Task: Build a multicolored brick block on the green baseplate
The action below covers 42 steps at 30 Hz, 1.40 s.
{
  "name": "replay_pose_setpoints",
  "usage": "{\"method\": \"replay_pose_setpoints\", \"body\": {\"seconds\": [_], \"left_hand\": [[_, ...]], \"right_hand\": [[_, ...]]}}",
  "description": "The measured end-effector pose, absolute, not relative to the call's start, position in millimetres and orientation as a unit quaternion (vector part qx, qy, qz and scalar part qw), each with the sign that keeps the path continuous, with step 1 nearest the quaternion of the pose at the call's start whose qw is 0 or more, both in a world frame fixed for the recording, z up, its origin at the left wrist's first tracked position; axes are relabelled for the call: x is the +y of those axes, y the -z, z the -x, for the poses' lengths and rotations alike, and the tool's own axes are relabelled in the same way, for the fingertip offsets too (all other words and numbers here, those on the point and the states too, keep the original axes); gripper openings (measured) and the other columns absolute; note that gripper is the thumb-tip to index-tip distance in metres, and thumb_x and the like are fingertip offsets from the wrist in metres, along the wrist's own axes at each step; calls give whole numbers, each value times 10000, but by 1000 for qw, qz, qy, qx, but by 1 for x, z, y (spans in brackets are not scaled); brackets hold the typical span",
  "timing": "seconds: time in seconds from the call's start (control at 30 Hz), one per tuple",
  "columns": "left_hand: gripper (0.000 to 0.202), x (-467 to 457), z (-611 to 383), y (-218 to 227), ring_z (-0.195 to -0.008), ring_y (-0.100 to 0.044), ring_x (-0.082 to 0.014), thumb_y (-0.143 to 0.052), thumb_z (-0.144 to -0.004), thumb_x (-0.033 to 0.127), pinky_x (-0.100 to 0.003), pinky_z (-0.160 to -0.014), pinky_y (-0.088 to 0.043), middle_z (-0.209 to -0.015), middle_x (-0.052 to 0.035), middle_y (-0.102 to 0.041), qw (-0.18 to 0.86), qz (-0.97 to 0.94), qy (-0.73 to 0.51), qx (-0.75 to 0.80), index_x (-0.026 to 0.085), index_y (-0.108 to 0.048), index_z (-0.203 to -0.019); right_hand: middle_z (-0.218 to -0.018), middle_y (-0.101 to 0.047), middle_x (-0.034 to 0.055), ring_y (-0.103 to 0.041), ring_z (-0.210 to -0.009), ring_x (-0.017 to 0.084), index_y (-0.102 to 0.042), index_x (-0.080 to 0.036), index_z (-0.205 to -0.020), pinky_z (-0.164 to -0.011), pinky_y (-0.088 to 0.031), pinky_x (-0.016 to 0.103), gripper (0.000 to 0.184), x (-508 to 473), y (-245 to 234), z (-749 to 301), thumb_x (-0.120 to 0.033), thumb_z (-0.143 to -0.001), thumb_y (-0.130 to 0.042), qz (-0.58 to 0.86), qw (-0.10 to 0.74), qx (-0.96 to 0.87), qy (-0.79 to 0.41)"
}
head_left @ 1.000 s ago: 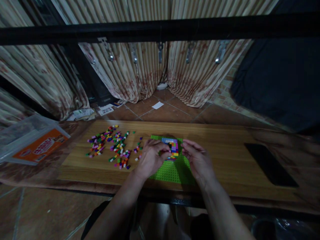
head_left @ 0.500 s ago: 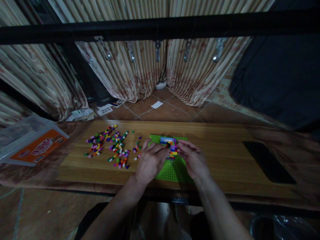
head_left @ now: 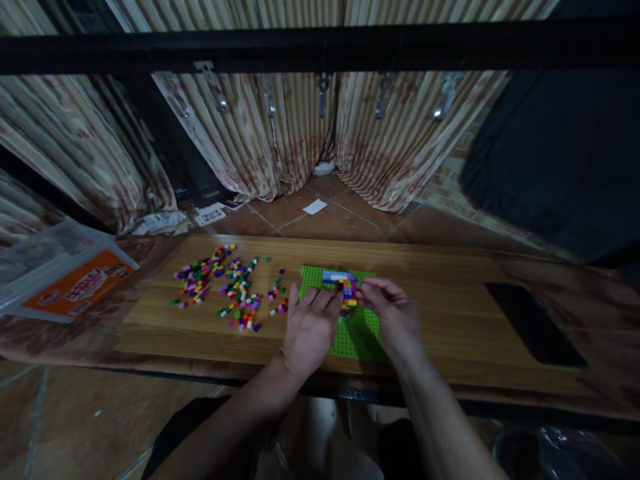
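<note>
Both forearms reach forward, side by side. The left hand lies palm down, fingers loosely spread, pointing ahead. The right hand sits close beside it, knuckles up, thumb and forefinger pinched together.

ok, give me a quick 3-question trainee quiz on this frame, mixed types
1. True or false: the loose bricks lie to the right of the green baseplate.
2. Which hand lies palm down on the baseplate, fingers stretched toward the built bricks? A: left hand. B: right hand.
3. Fill in: the dark flat slab lies toward the ____ end of the wooden table.
Key: 1 false; 2 A; 3 right.
</note>
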State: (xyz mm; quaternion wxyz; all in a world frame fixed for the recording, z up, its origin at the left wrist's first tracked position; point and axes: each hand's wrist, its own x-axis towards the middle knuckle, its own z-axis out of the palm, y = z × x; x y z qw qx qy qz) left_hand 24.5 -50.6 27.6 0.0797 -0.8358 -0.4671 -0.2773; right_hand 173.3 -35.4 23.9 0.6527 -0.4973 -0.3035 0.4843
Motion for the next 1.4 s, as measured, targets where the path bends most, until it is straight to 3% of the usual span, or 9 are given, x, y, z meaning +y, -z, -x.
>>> {"method": "replay_pose_setpoints", "body": {"seconds": [0.27, 0.43, 0.73, 1.0, 1.1, 1.23, 1.4], "left_hand": [[322, -56, -26, -17, -1006, -569, -220, -480, -896, 159, -515, -1025, -329, -1134, -66, -672, 30, 837, 284, -467, 211, -598, -1190], [369, -50, -17, -18, -985, -579, -213, -450, -884, 109, -409, -902, -459, -1082, -79, -673, -72, 812, 342, -467, 176, -562, -1229], [319, -45, -13, -19, -977, -623, -199, -488, -877, 132, -370, -884, -509, -1042, -73, -677, -155, 758, 404, -489, 182, -585, -1177], [311, -45, -13, -20, -993, -617, -180, -480, -871, 106, -334, -894, -508, -1063, -67, -663, -178, 762, 397, -480, 179, -605, -1147], [299, -45, -14, -19, -970, -620, -177, -469, -878, 110, -331, -876, -513, -1040, -64, -661, -182, 761, 397, -479, 182, -612, -1129], [309, -45, -17, -19, -952, -620, -175, -456, -890, 123, -323, -855, -516, -1014, -61, -661, -183, 759, 395, -484, 190, -603, -1153], [302, -44, -16, -20, -943, -637, -172, -490, -867, 121, -316, -853, -525, -1008, -55, -675, -181, 753, 414, -479, 197, -618, -1130]], "right_hand": [[-806, -699, 14, -631, -771, 170, -720, -230, -787, -743, -487, 327, 100, -47, -24, -182, -305, -723, -719, 543, 592, -495, -330], [-1002, -642, 30, -599, -978, 201, -733, -266, -773, -888, -450, 371, 60, -50, -25, -180, -306, -758, -691, 518, 535, -608, -276], [-1043, -597, 30, -578, -989, 205, -746, -293, -762, -901, -438, 374, 72, -50, -20, -175, -288, -769, -674, 547, 497, -631, -235], [-921, -624, 22, -574, -976, 206, -735, -260, -692, -847, -441, 344, 36, -46, -17, -169, -286, -668, -742, 579, 542, -513, -327], [-809, -655, 1, -584, -881, 182, -728, -245, -673, -852, -420, 333, 59, -44, -17, -169, -272, -634, -763, 577, 544, -475, -381], [-717, -655, -14, -571, -719, 157, -714, -228, -646, -717, -438, 299, 101, -40, -14, -168, -255, -583, -788, 558, 561, -434, -431], [-678, -631, -31, -546, -678, 137, -700, -232, -640, -693, -433, 278, 84, -39, -9, -164, -240, -599, -774, 545, 579, -428, -429]]}}
